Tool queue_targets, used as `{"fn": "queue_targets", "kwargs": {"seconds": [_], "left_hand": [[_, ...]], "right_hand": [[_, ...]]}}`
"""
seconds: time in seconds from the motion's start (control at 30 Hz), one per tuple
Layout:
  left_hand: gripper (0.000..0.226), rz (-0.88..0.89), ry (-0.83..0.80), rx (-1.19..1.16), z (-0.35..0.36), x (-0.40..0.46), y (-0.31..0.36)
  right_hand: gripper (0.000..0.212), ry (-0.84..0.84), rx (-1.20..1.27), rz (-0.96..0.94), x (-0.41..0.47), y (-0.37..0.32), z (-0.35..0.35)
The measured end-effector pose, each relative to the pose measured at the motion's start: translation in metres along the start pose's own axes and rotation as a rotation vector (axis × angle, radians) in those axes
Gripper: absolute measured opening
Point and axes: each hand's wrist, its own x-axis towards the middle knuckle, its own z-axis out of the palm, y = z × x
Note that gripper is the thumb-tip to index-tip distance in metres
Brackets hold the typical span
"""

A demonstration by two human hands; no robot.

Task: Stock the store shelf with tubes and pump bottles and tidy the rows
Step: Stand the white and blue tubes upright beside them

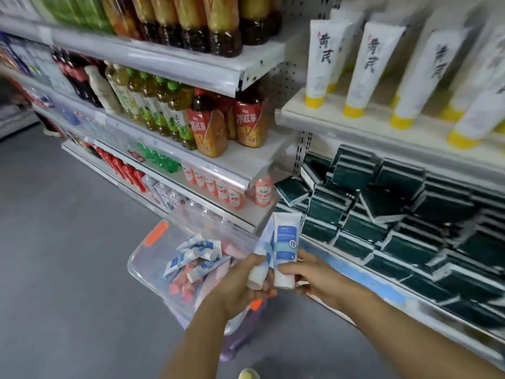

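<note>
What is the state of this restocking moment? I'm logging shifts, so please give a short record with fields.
left hand: left hand grips a white-capped tube
right hand: right hand holds a blue and white tube, cap down
supply: clear bin on the floor, with more blue tubes and pink tubes inside
shelf above: tall white tubes with yellow caps, standing cap down in a row
shelf ahead: dark green boxes, stacked unevenly, some tipped
shelves to the left: drink bottles in rows

On the right, the upper shelf [306, 120] carries white tubes with yellow caps [363, 69]; the lower shelf [382, 285] holds dark green boxes [404, 214]. The grey floor [68, 255] bears a clear bin [142, 272].
</note>
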Motion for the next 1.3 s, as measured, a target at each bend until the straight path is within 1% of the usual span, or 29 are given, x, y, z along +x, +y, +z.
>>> {"fn": "queue_targets", "kwargs": {"seconds": [0.03, 0.13, 0.17, 0.23, 0.3, 0.37, 0.47, 0.6, 0.63, 0.7, 0.73, 0.87, 1.03, 1.17, 1.3], "left_hand": [[0.02, 0.016, -0.024, -0.027, 0.016, -0.008, -0.006], [0.037, 0.042, -0.108, -0.066, 0.068, -0.029, -0.027], [0.04, 0.049, -0.119, -0.059, 0.085, -0.034, -0.036], [0.038, 0.08, -0.124, 0.027, 0.122, -0.044, -0.055], [0.041, 0.11, -0.162, 0.123, 0.166, -0.058, -0.075], [0.048, 0.138, -0.205, 0.159, 0.195, -0.064, -0.087], [0.049, 0.164, -0.259, 0.231, 0.248, -0.08, -0.107], [0.057, 0.165, -0.34, 0.42, 0.304, -0.093, -0.123], [0.058, 0.174, -0.352, 0.444, 0.316, -0.095, -0.124], [0.055, 0.199, -0.369, 0.472, 0.339, -0.099, -0.123], [0.054, 0.215, -0.377, 0.481, 0.351, -0.101, -0.121], [0.053, 0.252, -0.396, 0.479, 0.393, -0.097, -0.107], [0.056, 0.3, -0.386, 0.479, 0.437, -0.076, -0.081], [0.047, 0.349, -0.379, 0.436, 0.475, -0.058, -0.056], [0.039, 0.347, -0.342, 0.394, 0.5, -0.038, -0.03]], "right_hand": [[0.046, 0.008, -0.006, -0.024, -0.017, 0.002, -0.013], [0.031, 0.045, -0.017, -0.094, -0.074, 0.007, -0.051], [0.028, 0.059, -0.024, -0.122, -0.094, 0.01, -0.064], [0.028, 0.084, -0.035, -0.171, -0.133, 0.017, -0.09], [0.026, 0.124, -0.043, -0.228, -0.178, 0.025, -0.117], [0.025, 0.153, -0.052, -0.266, -0.204, 0.029, -0.136], [0.025, 0.217, -0.043, -0.334, -0.254, 0.039, -0.169], [0.022, 0.352, -0.019, -0.384, -0.3, 0.046, -0.211], [0.025, 0.38, -0.013, -0.395, -0.309, 0.046, -0.22], [0.032, 0.417, 0.003, -0.424, -0.324, 0.044, -0.235], [0.031, 0.424, 0.015, -0.447, -0.329, 0.042, -0.243], [0.018, 0.477, 0.053, -0.531, -0.342, 0.026, -0.274], [0.022, 0.559, 0.072, -0.583, -0.339, -0.005, -0.313], [0.023, 0.619, 0.051, -0.621, -0.327, -0.04, -0.351], [0.02, 0.705, 0.044, -0.656, -0.31, -0.079, -0.382]]}}
